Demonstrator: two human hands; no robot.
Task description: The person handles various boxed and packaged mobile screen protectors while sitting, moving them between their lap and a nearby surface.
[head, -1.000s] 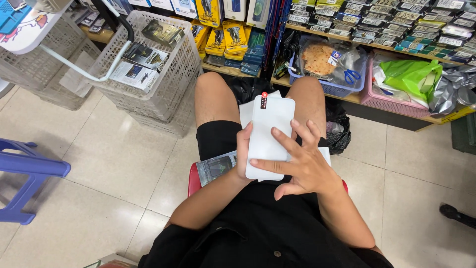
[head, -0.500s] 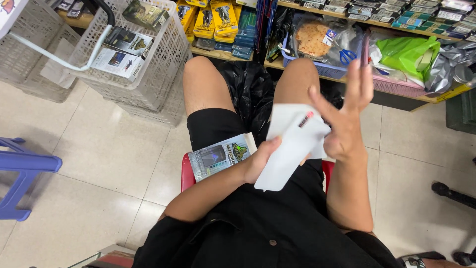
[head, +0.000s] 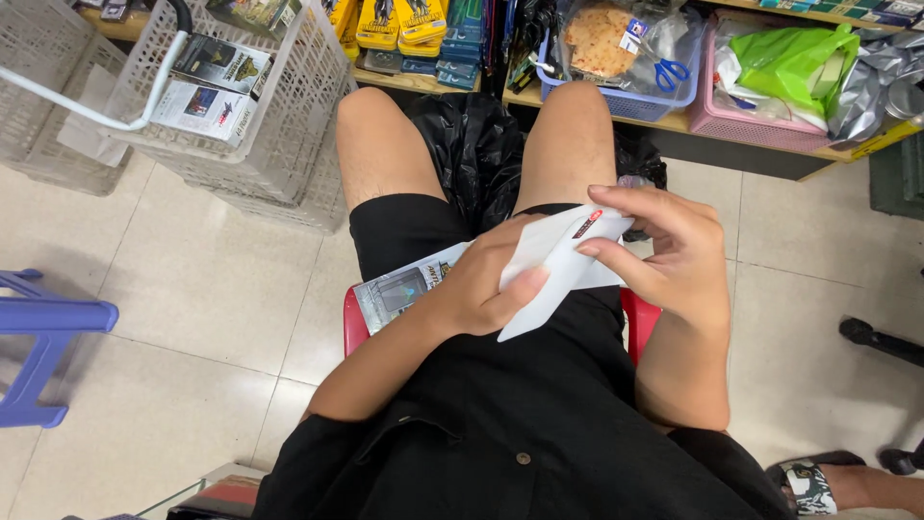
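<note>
Head view — the left hand (head: 481, 289) is curling its fingers around one white sleeve (head: 558, 265) over the lap, while the right hand (head: 674, 255) is pinching its top edge. One printed package (head: 399, 289) is lying on the left thigh's edge.

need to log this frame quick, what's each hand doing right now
Left hand: closed on the white sleeve, thumb on top.
Right hand: fingers pinching the upper end of the same white sleeve.
</note>
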